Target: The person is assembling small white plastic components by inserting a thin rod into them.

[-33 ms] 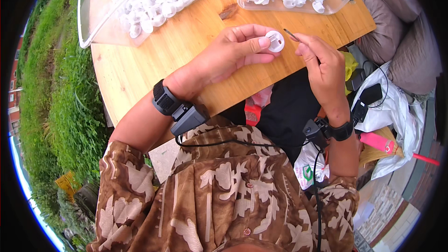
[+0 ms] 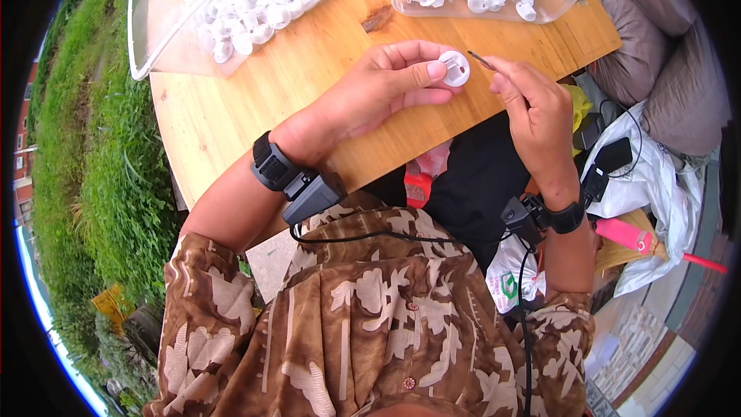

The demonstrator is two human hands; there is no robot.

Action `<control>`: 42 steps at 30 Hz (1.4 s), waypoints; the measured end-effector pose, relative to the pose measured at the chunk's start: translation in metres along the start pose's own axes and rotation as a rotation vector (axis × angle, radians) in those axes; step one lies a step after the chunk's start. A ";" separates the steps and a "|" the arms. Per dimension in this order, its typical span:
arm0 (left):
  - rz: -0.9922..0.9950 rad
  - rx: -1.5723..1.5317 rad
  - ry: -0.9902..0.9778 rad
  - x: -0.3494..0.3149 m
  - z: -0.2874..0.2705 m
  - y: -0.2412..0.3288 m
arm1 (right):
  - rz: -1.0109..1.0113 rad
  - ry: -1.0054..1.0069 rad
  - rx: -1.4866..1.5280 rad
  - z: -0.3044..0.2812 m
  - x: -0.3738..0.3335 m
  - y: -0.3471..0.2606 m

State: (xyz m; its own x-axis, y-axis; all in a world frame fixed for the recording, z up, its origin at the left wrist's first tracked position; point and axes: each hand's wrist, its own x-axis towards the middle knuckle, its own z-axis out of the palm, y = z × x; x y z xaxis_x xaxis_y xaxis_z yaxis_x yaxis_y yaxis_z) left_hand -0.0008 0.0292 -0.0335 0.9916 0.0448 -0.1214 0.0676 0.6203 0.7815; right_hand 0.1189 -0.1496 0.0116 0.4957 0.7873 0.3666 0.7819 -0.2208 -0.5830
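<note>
Between the thumb and fingers of my left hand [image 2: 394, 85] is a round white plastic part [image 2: 455, 69], its slotted, hollowed face turned up. My right hand [image 2: 531, 100] pinches a thin dark metal tool [image 2: 482, 60] with a narrow tip. That tip points toward the white part and stays a small gap away from it, on its right. Both hands are over the near right edge of the wooden table [image 2: 309, 69]. The tool's other end is hidden inside my right hand.
A large clear plastic bin [image 2: 140, 46] with many white round parts stands at the far left. A smaller clear tray [image 2: 563, 8] of white parts is at the far right. Wrist devices with a black cable [image 2: 386, 240] cross my front. A broom [image 2: 629, 235] and white bags lie right.
</note>
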 end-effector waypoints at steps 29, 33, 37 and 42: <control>0.044 0.082 0.060 0.000 0.003 -0.008 | -0.237 -0.006 -0.472 0.005 -0.018 -0.014; 0.004 0.096 0.078 -0.001 0.004 -0.004 | -0.250 -0.040 -0.487 -0.007 -0.015 -0.016; 0.007 0.107 0.098 0.000 0.003 -0.001 | -0.255 -0.005 -0.547 -0.009 -0.012 -0.016; -0.004 0.100 0.088 0.000 0.004 -0.001 | -0.220 -0.054 -0.517 -0.006 -0.013 -0.019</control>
State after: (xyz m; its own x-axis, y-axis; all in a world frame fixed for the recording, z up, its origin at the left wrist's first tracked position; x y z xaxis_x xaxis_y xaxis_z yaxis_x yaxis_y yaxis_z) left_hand -0.0007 0.0260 -0.0318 0.9780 0.1145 -0.1744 0.0862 0.5394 0.8376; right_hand 0.0999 -0.1592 0.0222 0.2908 0.8720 0.3937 0.9549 -0.2907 -0.0614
